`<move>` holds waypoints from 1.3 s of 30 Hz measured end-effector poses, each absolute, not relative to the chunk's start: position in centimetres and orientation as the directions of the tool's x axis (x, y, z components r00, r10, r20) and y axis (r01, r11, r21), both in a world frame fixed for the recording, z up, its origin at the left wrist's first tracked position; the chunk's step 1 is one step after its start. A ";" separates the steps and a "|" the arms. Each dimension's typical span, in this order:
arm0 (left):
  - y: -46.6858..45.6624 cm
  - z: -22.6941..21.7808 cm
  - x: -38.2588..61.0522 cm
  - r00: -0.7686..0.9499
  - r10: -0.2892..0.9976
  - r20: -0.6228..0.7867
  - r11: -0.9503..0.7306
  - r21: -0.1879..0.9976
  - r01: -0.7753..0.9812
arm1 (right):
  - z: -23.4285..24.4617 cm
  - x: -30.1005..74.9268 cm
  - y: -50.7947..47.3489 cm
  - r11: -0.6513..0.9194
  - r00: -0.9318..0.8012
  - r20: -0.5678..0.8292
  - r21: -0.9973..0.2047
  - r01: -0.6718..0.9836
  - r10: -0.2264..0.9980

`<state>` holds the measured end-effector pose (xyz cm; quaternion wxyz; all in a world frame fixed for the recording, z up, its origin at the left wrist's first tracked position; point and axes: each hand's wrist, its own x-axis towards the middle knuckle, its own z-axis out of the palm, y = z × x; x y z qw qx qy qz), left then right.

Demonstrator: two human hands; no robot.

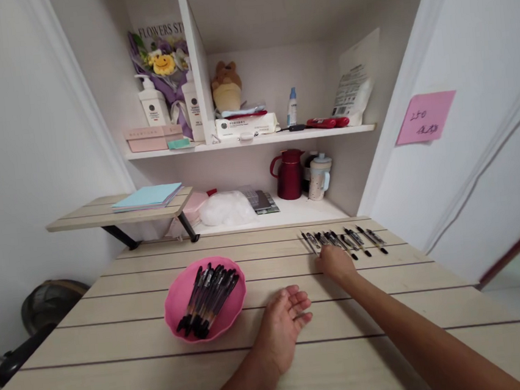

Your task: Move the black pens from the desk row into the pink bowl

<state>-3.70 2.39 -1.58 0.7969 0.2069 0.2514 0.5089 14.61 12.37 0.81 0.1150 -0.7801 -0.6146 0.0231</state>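
Note:
My right hand [335, 262] reaches to the far right part of the table, its back toward me and its fingers curled down at a row of black-and-clear pens [355, 241]. Its fingertips are mostly hidden; they appear closed on the lower end of a pen [309, 243] at the row's left side. My left hand [282, 326] rests near the table's middle, palm turned sideways, fingers apart and holding nothing. Left of it stands a pink scalloped bowl [171, 292] holding a bundle of similar pens [209, 298], their dark ends leaning over toward the upper right.
A small raised wooden shelf [82, 215] bears blue paper [147, 195] at the table's left. Behind the table, a white cabinet holds a red jug [290, 174], a pale cup [320, 178] and a white plastic bag [227, 208]. A pink note [425, 118] sticks to the right wall.

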 end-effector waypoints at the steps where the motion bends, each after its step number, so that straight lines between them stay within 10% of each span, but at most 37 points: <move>1: 2.4 -1.6 -3.7 0.354 0.917 -0.186 0.392 0.592 -0.704 | 0.7 14.5 12.6 -0.225 0.249 0.104 -0.195 0.955 0.963; 39: 2.1 -1.1 -4.1 0.353 0.933 -0.067 0.252 0.822 -0.510 | 0.5 9.7 6.3 -0.013 0.025 0.059 -0.211 0.977 0.998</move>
